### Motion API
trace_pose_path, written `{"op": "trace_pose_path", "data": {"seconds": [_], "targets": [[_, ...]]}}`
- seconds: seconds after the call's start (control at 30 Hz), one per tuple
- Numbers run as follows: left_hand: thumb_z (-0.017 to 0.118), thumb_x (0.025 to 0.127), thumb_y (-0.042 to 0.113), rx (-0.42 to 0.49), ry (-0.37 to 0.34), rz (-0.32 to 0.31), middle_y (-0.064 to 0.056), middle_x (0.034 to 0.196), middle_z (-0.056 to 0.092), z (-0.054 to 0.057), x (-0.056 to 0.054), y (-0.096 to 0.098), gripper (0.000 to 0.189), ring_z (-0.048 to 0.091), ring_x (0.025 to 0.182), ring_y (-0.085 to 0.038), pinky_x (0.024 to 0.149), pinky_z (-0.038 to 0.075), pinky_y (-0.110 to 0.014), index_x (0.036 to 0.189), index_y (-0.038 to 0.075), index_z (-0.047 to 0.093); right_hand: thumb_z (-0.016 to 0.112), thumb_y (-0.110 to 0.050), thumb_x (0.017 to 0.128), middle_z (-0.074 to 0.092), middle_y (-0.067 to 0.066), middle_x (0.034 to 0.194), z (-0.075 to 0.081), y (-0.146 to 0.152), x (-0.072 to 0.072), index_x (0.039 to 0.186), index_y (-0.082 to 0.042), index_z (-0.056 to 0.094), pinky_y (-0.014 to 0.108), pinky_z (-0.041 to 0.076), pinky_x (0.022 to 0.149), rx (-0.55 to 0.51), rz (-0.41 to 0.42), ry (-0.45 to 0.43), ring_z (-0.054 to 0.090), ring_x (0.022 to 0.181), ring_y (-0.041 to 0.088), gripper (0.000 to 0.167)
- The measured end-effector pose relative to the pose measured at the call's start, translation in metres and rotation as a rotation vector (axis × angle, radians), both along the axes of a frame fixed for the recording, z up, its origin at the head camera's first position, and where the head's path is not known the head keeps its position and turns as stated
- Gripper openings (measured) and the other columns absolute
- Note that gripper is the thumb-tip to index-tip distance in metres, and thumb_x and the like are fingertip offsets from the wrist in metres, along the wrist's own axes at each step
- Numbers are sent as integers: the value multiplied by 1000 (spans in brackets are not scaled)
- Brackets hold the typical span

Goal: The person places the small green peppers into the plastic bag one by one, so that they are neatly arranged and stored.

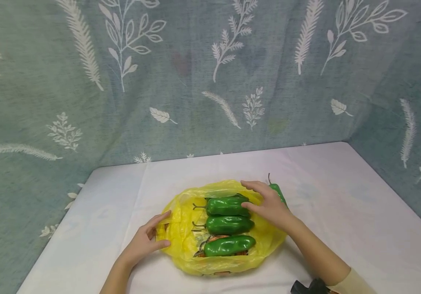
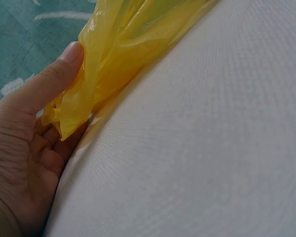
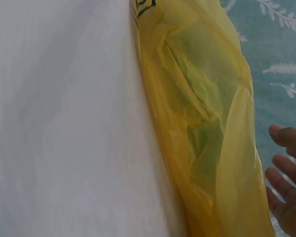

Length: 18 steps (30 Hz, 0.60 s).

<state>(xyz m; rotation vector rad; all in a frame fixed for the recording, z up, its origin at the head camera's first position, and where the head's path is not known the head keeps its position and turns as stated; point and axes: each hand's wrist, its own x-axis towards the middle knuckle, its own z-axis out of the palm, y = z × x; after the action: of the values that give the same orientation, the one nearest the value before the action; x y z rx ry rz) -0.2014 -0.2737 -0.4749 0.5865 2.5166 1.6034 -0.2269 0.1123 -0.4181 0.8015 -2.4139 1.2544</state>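
Note:
A yellow plastic bag [image 1: 192, 192] lies spread on the table, its mouth facing up. Inside it, several glossy green peppers lie in a column: an upper pepper [image 1: 225, 206], a middle pepper [image 1: 229, 225] and a lower pepper [image 1: 229, 246], stems pointing left. My left hand [image 1: 142, 243] rests at the bag's left side, thumb and fingers spread apart; in the left wrist view its thumb touches the yellow plastic [image 2: 118, 54]. My right hand [image 1: 267, 204] is over the bag's upper right, fingers spread. Another green pepper [image 1: 277, 190] shows partly behind that hand.
A white cloth covers the table [image 1: 342, 196]. Behind and beside it hangs a blue-green curtain [image 1: 195, 102] with white leaf prints. Near the right sleeve [image 1: 353, 282], a black object [image 1: 309, 287] shows at the bottom edge.

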Motion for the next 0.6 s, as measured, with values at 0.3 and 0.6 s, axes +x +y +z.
{"op": "trace_pose_path", "data": {"seconds": [0.3,0.6], "targets": [[76,79,11,-8,-38,34,-10,143,44,-1,0,1,70,34,125,13,100,27,-5,142,16,44,78,-8,75,62,12,122,0,19,0,127,-2,57,45,50,91,5,-68,70,59,107,27,57],[74,80,10,5,-16,7,-12,143,44,0,2,-1,70,35,124,14,100,27,-5,142,15,43,77,-6,76,60,13,124,-2,39,2,128,-3,56,46,49,92,-8,-149,34,59,109,29,56]]}}
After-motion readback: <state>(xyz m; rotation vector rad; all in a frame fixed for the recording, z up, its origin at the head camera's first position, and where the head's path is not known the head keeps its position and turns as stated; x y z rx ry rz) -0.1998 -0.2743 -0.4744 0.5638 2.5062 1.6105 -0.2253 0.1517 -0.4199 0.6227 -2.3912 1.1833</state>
